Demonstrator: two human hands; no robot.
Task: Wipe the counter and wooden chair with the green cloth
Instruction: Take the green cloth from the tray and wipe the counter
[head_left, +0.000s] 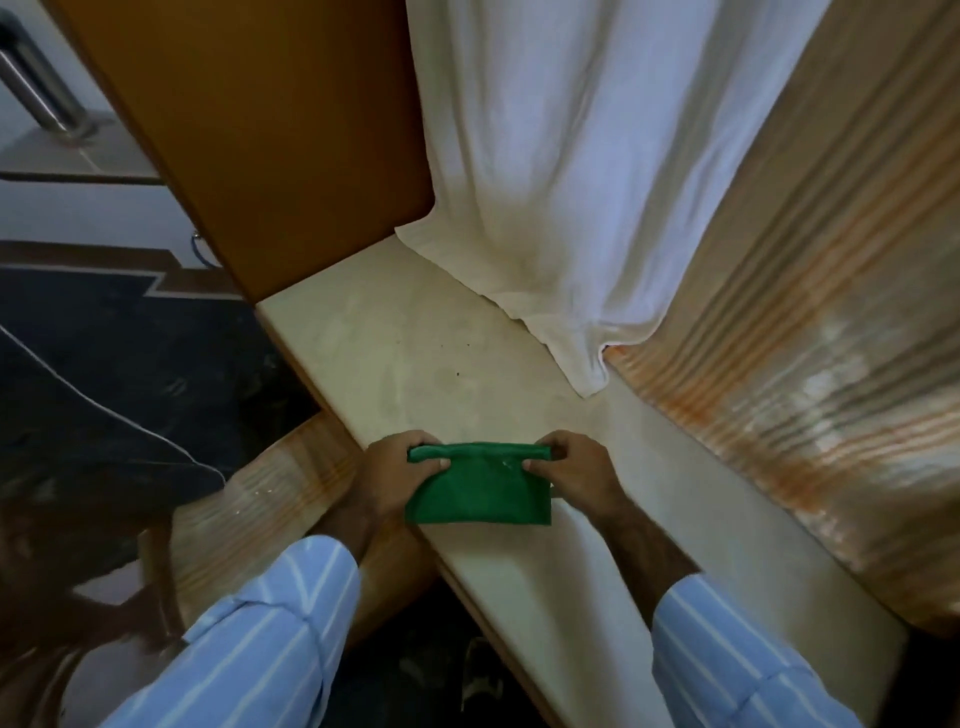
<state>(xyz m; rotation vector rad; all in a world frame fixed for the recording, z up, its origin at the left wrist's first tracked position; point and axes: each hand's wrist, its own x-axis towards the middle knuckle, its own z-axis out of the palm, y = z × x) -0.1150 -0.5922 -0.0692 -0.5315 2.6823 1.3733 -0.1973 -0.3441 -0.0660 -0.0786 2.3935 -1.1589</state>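
A folded green cloth lies on the near part of the pale cream counter, close to its front edge. My left hand pinches the cloth's far left corner and my right hand pinches its far right corner, with the far edge rolled up between them. Small dark specks dot the counter beyond the cloth. A wooden chair shows dimly at the lower left, below the counter.
A white curtain hangs down onto the counter's far side. A striped tan curtain runs along the right. An orange-brown wooden panel stands at the counter's left end. Dark floor lies to the left.
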